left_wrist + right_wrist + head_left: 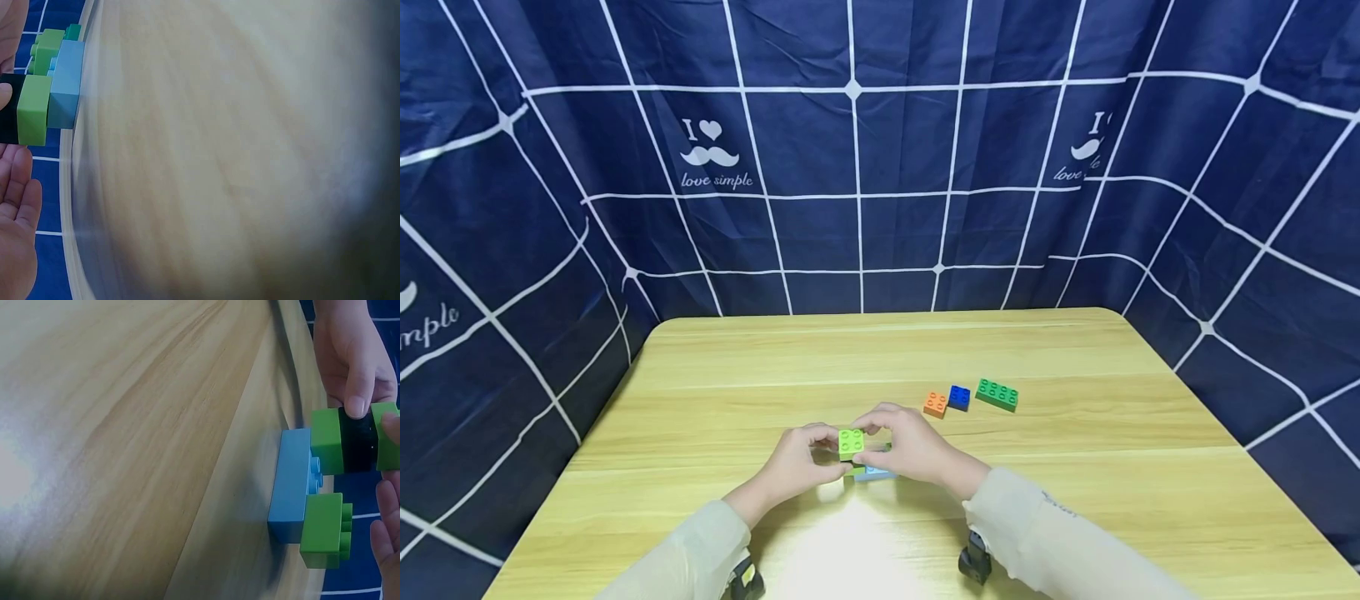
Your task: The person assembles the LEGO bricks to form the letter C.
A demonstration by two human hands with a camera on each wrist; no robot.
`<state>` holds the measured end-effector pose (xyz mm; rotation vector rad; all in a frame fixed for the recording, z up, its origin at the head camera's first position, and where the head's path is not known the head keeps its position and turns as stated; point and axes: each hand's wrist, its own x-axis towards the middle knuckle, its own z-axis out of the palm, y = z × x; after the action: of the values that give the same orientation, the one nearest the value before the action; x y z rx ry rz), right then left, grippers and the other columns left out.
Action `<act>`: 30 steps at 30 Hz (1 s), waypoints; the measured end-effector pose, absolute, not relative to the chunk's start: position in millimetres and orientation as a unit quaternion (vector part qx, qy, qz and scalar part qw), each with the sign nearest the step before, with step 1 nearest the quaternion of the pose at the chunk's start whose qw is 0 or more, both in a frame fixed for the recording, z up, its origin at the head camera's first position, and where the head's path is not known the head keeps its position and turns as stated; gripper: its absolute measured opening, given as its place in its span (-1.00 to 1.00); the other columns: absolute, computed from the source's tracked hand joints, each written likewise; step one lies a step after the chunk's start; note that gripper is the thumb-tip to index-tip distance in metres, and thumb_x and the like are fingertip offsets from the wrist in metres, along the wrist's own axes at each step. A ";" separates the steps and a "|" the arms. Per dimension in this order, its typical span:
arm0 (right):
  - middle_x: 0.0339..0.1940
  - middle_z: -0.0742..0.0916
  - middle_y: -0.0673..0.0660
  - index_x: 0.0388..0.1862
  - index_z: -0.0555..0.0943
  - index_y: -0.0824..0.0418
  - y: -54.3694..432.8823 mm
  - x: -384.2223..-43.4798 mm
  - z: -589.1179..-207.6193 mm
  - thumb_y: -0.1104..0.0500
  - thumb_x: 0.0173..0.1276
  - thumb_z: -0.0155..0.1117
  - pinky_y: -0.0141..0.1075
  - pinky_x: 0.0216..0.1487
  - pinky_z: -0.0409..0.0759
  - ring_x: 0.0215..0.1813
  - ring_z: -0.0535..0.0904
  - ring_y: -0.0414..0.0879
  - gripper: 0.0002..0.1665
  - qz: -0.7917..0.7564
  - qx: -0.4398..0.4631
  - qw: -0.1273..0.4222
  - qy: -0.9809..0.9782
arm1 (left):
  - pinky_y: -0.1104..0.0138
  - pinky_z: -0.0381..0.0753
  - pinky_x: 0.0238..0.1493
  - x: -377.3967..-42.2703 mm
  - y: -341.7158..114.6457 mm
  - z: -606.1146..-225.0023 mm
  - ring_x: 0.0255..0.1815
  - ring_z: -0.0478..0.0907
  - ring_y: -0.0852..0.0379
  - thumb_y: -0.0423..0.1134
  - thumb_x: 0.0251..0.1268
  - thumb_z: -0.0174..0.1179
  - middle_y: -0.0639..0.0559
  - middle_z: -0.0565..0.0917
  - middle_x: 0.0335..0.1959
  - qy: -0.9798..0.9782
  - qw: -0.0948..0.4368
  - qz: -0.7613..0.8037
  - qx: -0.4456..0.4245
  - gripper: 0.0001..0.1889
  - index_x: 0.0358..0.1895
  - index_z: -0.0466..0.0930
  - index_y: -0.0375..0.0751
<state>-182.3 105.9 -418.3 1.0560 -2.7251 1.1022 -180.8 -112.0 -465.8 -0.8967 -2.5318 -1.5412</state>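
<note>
A small lime brick (851, 442) with studs on top sits above a black brick (357, 440), which stands on another lime brick (327, 442). This stack rises from one end of a light blue brick (290, 487) low at the table, and a separate lime brick (322, 532) is on its other end. My left hand (801, 462) pinches the stack, its thumb on the black brick. With curled fingers and thumb, my right hand (917, 448) grips the top lime brick from the other side. The far fingertips are partly hidden.
Beyond my right hand lie an orange brick (935, 405), a dark blue brick (958, 397) and a longer green brick (997, 395). They rest on the wooden table (737, 367). A dark blue curtain (805, 233) with white lines hangs around the table's back and sides.
</note>
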 end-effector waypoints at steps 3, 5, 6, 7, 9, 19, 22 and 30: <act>-0.16 0.65 -0.13 -0.01 0.66 0.08 105.5 -182.6 -417.4 0.09 0.14 0.47 -0.17 -0.07 0.58 -0.11 0.54 -0.17 -0.60 0.352 0.339 0.008 -0.872 | 0.21 0.60 -0.02 -180.8 -111.9 -465.2 -0.21 0.60 0.14 -0.35 -0.04 0.44 0.13 0.66 -0.24 -0.818 0.019 -0.499 -0.286 -0.70 -0.17 0.66 -0.19; -0.17 0.66 -0.12 -0.02 0.66 0.09 105.4 -182.6 -416.1 0.11 0.14 0.47 -0.17 -0.08 0.59 -0.13 0.54 -0.17 -0.60 0.352 0.339 0.005 -0.872 | 0.22 0.59 -0.02 -181.0 -111.8 -465.5 -0.21 0.60 0.13 -0.35 -0.04 0.44 0.13 0.65 -0.24 -0.818 0.019 -0.499 -0.287 -0.71 -0.18 0.66 -0.19; -0.18 0.66 -0.12 -0.03 0.66 0.10 105.4 -182.5 -415.2 0.11 0.13 0.48 -0.17 -0.09 0.59 -0.13 0.55 -0.16 -0.61 0.352 0.338 0.003 -0.873 | 0.21 0.60 -0.02 -181.2 -111.6 -466.0 -0.21 0.60 0.12 -0.35 -0.04 0.44 0.12 0.65 -0.24 -0.818 0.020 -0.498 -0.288 -0.71 -0.18 0.66 -0.19; -0.19 0.66 -0.12 -0.03 0.67 0.10 105.2 -182.4 -414.2 0.12 0.12 0.48 -0.17 -0.10 0.60 -0.14 0.55 -0.15 -0.60 0.351 0.337 0.000 -0.874 | 0.22 0.59 -0.02 -181.2 -111.4 -466.1 -0.21 0.60 0.11 -0.35 -0.04 0.44 0.13 0.65 -0.25 -0.817 0.020 -0.498 -0.289 -0.71 -0.19 0.66 -0.19; -0.21 0.66 -0.11 -0.04 0.68 0.11 104.6 -182.4 -412.4 0.12 0.11 0.49 -0.19 -0.11 0.60 -0.15 0.55 -0.15 -0.60 0.345 0.336 -0.004 -0.876 | 0.20 0.60 -0.02 -181.8 -111.1 -467.2 -0.22 0.60 0.09 -0.35 -0.04 0.44 0.12 0.65 -0.26 -0.815 0.023 -0.499 -0.294 -0.72 -0.20 0.66 -0.20; -0.24 0.66 -0.12 -0.06 0.70 0.13 103.7 -183.2 -415.0 0.15 0.05 0.53 -0.38 -0.22 0.57 -0.20 0.56 -0.16 -0.58 0.346 0.333 0.000 -0.877 | 0.11 0.59 -0.02 -181.8 -112.2 -466.0 -0.19 0.60 0.01 -0.35 -0.03 0.44 0.11 0.66 -0.25 -0.806 0.027 -0.515 -0.292 -0.68 -0.14 0.64 -0.20; -0.24 0.67 -0.12 -0.04 0.69 0.12 103.7 -182.9 -415.9 0.14 0.06 0.53 -0.37 -0.22 0.57 -0.20 0.56 -0.19 -0.57 0.341 0.337 0.009 -0.878 | 0.10 0.59 -0.02 -181.1 -112.0 -463.3 -0.17 0.59 -0.01 -0.33 -0.02 0.44 0.13 0.65 -0.25 -0.802 0.037 -0.521 -0.290 -0.64 -0.08 0.62 -0.21; -0.23 0.68 -0.12 -0.03 0.69 0.09 104.6 -182.1 -417.9 0.11 0.08 0.52 -0.37 -0.22 0.58 -0.20 0.56 -0.20 -0.58 0.332 0.331 0.016 -0.883 | 0.10 0.58 -0.01 -179.6 -110.6 -460.6 -0.17 0.59 -0.01 -0.26 0.02 0.44 0.13 0.67 -0.24 -0.801 0.034 -0.533 -0.270 -0.68 -0.11 0.64 -0.17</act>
<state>-182.1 104.6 -417.9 1.0305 -2.7462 1.0310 -179.6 -110.6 -460.6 -0.8315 -2.4638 -1.6402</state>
